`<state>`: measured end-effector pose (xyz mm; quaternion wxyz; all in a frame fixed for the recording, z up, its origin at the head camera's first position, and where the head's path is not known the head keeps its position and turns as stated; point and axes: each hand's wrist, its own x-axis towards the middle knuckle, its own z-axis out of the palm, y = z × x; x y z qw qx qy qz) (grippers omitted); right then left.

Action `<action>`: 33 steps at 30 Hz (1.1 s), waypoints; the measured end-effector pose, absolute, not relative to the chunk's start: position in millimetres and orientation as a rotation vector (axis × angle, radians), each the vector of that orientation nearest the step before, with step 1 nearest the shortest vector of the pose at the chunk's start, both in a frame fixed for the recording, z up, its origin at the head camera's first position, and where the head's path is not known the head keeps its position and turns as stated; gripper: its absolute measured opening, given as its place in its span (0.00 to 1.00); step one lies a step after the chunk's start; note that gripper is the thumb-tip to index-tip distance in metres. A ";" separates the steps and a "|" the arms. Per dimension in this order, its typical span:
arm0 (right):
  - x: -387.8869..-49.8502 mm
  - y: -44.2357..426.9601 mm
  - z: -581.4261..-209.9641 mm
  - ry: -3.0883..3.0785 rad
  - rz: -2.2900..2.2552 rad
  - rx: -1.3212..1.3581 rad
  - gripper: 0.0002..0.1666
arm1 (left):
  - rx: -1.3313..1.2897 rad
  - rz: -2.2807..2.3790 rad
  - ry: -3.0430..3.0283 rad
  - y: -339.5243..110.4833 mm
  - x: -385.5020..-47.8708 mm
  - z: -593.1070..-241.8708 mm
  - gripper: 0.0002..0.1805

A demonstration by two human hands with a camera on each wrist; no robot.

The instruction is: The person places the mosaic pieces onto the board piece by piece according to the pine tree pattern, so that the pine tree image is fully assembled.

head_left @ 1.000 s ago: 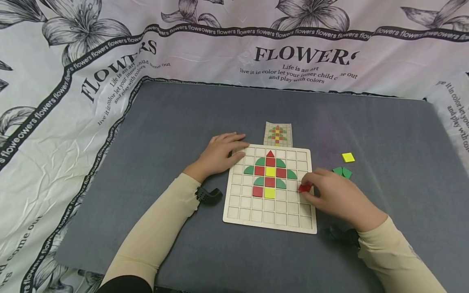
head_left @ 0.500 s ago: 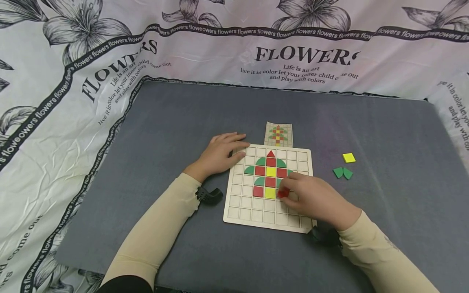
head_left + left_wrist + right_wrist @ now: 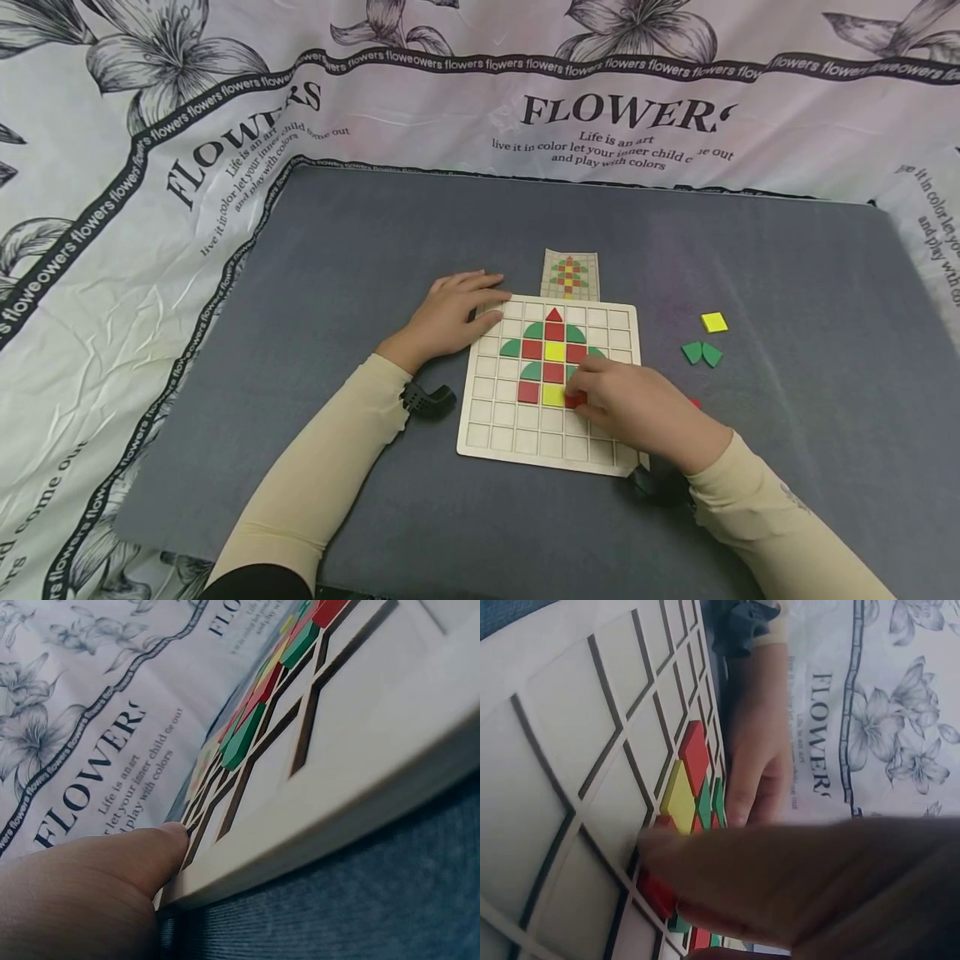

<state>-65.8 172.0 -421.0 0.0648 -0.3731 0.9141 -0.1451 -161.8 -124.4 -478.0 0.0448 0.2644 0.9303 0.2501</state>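
A wooden grid board point(image 3: 510, 437) lies on the table, bearing red, yellow and green tiles arranged in a tree shape. My right hand point(image 3: 637, 404) pinches a red square tile point(image 3: 575, 400) at the cell just right of the lower yellow tile point(image 3: 552, 395). In the right wrist view the thumb lies over that red square tile point(image 3: 656, 894), hiding part of it. My left hand point(image 3: 453, 312) rests on the board's upper left corner with fingers extended. The left wrist view has its thumb point(image 3: 161, 847) against the board's edge.
Beyond the board lies a small pattern card point(image 3: 570, 271) with a matching tree picture. To the right are a loose yellow tile point(image 3: 714, 322) and two green pieces point(image 3: 702, 354). A bit of red point(image 3: 695, 404) shows behind the right hand. The grey table point(image 3: 375, 233) surrounds them.
My right hand has carried the red square tile leftward from the board's right edge to the cell beside the lower yellow tile, then lowered slightly. The left hand stays still.
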 end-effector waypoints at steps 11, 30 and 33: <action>-60.4 147.3 -423.4 2.770 -0.392 -1.208 0.19 | 0.809 0.768 2.848 -125.4 -161.9 -479.6 0.25; -59.6 143.2 -425.8 2.723 -0.344 -1.162 0.23 | 0.809 0.760 2.851 -124.3 -162.2 -479.0 0.25; -60.9 148.2 -424.3 2.717 -0.364 -1.116 0.22 | 0.809 0.761 2.850 -123.8 -162.0 -479.0 0.25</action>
